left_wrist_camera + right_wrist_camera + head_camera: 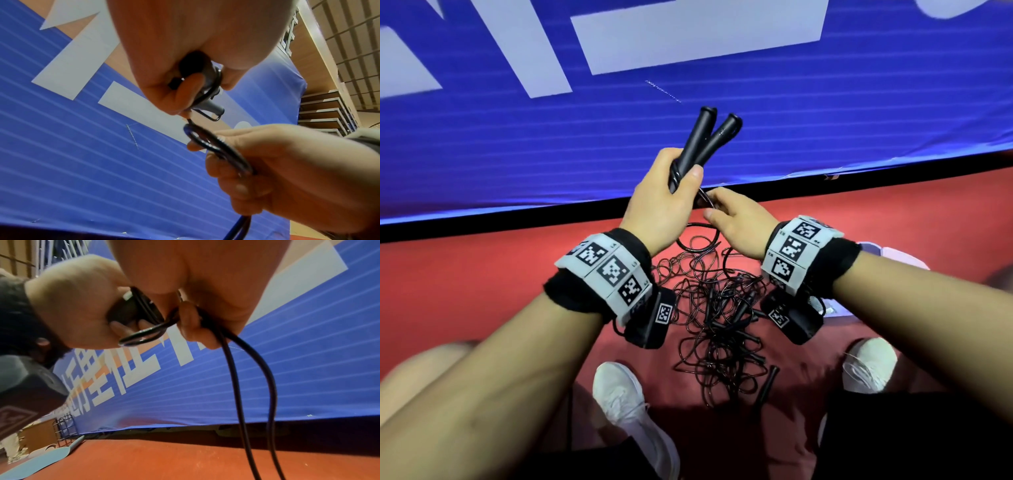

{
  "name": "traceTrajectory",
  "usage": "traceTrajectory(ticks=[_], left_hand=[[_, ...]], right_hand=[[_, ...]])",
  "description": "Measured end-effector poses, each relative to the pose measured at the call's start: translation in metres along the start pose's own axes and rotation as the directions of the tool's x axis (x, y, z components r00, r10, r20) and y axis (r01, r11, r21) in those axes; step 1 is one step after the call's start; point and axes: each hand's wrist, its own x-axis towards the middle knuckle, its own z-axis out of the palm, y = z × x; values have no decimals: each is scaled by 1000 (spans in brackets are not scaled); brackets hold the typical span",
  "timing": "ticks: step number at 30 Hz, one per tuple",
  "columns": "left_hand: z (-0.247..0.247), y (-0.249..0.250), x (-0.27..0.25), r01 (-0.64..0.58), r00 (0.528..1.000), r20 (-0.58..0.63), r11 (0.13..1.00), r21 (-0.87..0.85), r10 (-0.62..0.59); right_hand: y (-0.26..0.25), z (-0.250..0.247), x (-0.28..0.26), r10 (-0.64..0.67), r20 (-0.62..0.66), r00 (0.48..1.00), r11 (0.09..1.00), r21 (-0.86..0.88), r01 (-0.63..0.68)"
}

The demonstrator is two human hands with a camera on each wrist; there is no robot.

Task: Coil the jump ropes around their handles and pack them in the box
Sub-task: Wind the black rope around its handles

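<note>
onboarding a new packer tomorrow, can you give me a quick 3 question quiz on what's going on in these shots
1. True or false: the left hand holds two black handles side by side.
2. What does the right hand hold? A) a white shoe B) the doubled rope just below the handles C) nothing
3. Fill in: the tangled pile of ropes lies on the ___ floor, between the person's feet.

Key:
1. True; a few turns of rope already sit around the lower ends, inside that grip.
2. B
3. red
</note>
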Motion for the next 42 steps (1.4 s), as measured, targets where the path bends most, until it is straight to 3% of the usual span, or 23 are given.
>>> traceTrajectory(ticks=[6,9,18,26,31,34,37,40,42], left_hand=[[-2,0,2,34,988,-155,993,112,-17],[0,2,1,73,986,-157,986,149,-49],[0,-5,12,85,964,-256,996,17,-78],[-3,-17,22,119,952,-291,991,69,-94],[-17,-26,32,152,918,-374,988,29,-131],[-20,-29,33,166,911,-386,986,27,-143],[-17,-25,29,155,934,-329,988,26,-138],[-15,-22,28,157,948,-273,987,-41,-162],[-16,-16,26,164,956,-232,984,-73,-177]], right_hand=[[-9,-8,-1,-25,-7,1000,999,-41,24],[-9,-10,-3,-26,44,999,996,-83,30],[-9,-8,-5,20,126,992,1000,-9,-19],[-17,-18,-8,26,88,996,998,-55,-21],[-4,-22,-7,72,84,994,992,100,-81],[6,-15,-6,92,79,993,995,17,-94],[14,-15,-4,140,92,986,985,-119,-128],[24,-18,-3,230,102,968,902,-395,-173],[22,-20,-3,235,77,969,891,-415,-183]])
